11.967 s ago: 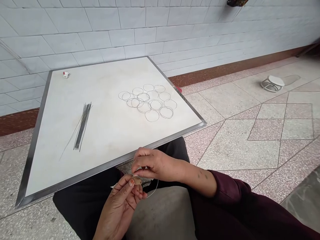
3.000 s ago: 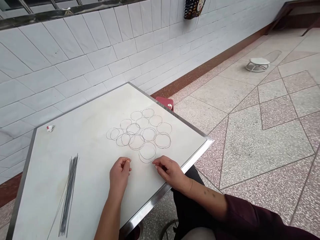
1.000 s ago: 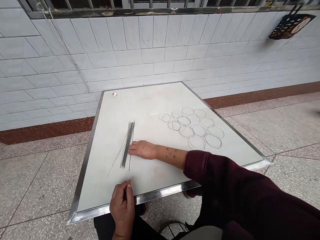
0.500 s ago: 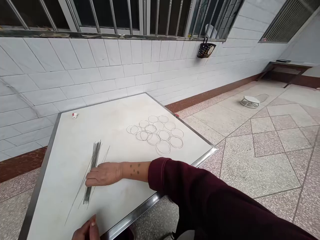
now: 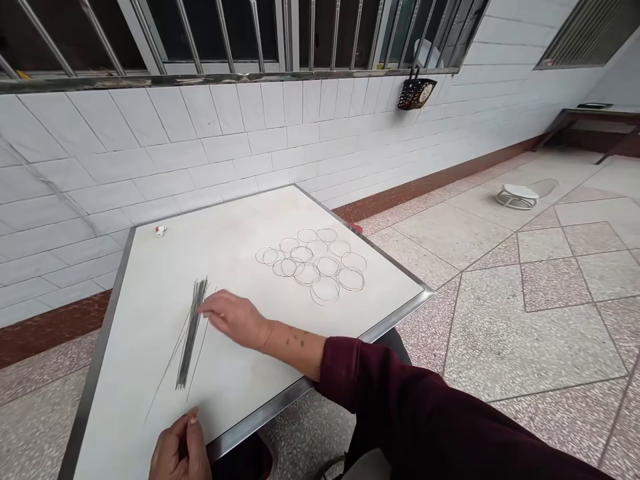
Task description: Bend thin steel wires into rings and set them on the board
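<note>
A bundle of thin, straight dark wires point(image 5: 193, 333) lies on the white table, with a few loose wires beside it. My right hand point(image 5: 237, 320) reaches over the bundle's upper right side. Its fingers are drawn together at the wires; a slight blur hides whether one is between the fingertips. Near the front edge, my left hand point(image 5: 181, 448) rests below the bundle, thumb and forefinger pressed together; what they hold, if anything, is hidden. Several thin wire rings point(image 5: 327, 267) lie flat and partly overlapping to the right of my right hand.
The white table point(image 5: 240, 227) has a metal rim and stands close to a tiled wall. A small red and white object point(image 5: 161, 231) sits at its far left corner. A dark patterned bag point(image 5: 416, 93) hangs from the window bars. A low white stool point(image 5: 518, 195) stands on the floor.
My right hand has lifted from flat across the bundle's middle and moved up and right to its edge. The bundle looks tidier. My left hand keeps its pinch.
</note>
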A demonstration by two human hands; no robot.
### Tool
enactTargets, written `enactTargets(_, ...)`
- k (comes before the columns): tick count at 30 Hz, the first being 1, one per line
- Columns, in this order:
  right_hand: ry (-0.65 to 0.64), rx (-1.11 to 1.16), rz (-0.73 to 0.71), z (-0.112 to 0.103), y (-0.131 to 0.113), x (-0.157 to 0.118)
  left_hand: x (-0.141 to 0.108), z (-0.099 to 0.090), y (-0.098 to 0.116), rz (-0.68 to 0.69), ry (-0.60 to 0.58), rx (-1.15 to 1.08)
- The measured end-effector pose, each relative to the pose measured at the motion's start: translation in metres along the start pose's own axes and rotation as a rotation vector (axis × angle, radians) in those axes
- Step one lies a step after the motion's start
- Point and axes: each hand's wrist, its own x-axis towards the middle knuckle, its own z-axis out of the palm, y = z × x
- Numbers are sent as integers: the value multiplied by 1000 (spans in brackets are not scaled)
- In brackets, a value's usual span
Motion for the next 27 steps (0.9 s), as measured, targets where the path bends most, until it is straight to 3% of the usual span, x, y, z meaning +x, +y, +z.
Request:
enactTargets(5, 399, 274, 192, -39, -19, -27, 0, -3, 8, -43, 2, -125)
enactTargets(9, 531, 507, 353, -64, -36, -59, -1, -6, 9, -64, -4, -156)
enactTargets(12, 526, 640, 456, -66, -51, -81, -6, -8, 20, -85, -30, -185)
enactTargets(14, 504, 704, 512, -62, -61, -94, -12, -7, 40, -120, -71, -240)
enactTargets(16, 472, 746, 553, -55, -70, -105, -20, -4, 66, -247, -153, -462)
enactTargets(20, 367, 859, 612, -47, -82, -124, -33, 2, 113, -364, -237, -965)
enactTargets(27, 299, 845, 528, -60, -88, -136, -41, 3, 134, -635, -127, -1165)
